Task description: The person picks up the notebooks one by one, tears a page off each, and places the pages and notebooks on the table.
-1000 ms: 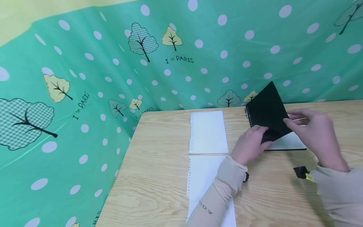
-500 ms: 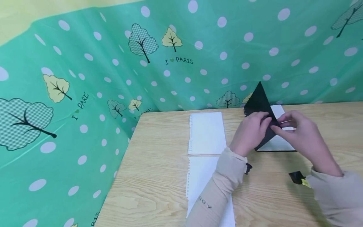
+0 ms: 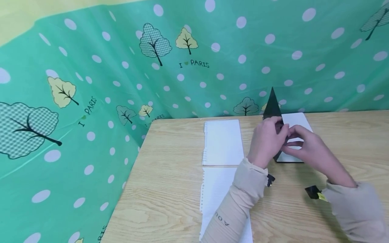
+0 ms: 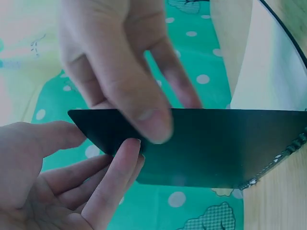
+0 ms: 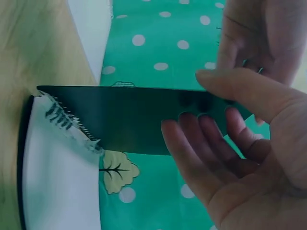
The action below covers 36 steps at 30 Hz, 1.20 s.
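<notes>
A spiral-bound notebook lies at the back of the table, its black cover (image 3: 271, 106) raised nearly on edge over white pages (image 3: 297, 120). Its binding (image 4: 289, 145) shows at the table side in the left wrist view, with ragged paper bits (image 5: 64, 117) along it in the right wrist view. My left hand (image 3: 265, 141) holds the cover near its free edge from the left, thumb at a corner. From the right, my right hand (image 3: 311, 148) pinches the same edge, thumb (image 4: 156, 124) on one face and fingers partly hidden behind. Both hands nearly touch.
Two white sheets with torn perforated edges, an upper one (image 3: 223, 145) and a lower one (image 3: 217, 189), lie left of the notebook. My left sleeve covers part of the lower sheet. A green dotted curtain (image 3: 194, 91) hangs behind the wooden table (image 3: 164, 168).
The cover has swung leftward, from slanting over the pages to almost upright, baring more white page. My right hand has moved left with it, close to my left hand.
</notes>
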Available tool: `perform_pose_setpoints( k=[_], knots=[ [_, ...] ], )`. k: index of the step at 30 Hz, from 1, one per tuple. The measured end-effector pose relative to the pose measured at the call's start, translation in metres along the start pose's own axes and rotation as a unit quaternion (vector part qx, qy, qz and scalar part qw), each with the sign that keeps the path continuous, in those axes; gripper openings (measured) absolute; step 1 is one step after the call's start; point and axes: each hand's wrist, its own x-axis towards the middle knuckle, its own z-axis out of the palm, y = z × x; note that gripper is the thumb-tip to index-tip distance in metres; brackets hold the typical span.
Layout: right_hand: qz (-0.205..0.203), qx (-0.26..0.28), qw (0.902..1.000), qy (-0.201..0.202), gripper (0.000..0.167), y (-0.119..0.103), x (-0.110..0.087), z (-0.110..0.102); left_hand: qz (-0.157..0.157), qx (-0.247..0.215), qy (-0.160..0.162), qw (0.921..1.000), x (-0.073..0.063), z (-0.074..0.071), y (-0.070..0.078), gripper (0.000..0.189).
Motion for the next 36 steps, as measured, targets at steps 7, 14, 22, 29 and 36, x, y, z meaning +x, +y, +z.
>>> perform_pose_setpoints(
  k=[7,14,22,29,36],
  knots=[
    [-0.038,0.034,0.9987,0.000,0.035,0.005,0.002,0.012,-0.021,-0.052,0.003,0.9984,-0.001,-0.013,-0.003,0.027],
    [-0.063,0.057,0.9963,0.008,0.035,0.006,0.002,0.023,-0.036,-0.077,0.012,0.9963,0.000,-0.020,-0.010,0.024],
    [-0.088,0.064,0.9941,0.002,0.034,0.005,0.005,0.033,-0.057,-0.080,0.020,0.9950,-0.002,-0.028,-0.016,0.022],
    [-0.094,0.045,0.9945,-0.012,0.034,0.008,0.007,0.038,-0.066,-0.090,0.021,0.9935,-0.002,-0.034,-0.023,0.021],
    [-0.108,0.038,0.9932,-0.021,0.035,0.011,0.007,0.044,-0.090,-0.101,0.022,0.9905,-0.003,-0.040,-0.032,0.023]
  ],
)
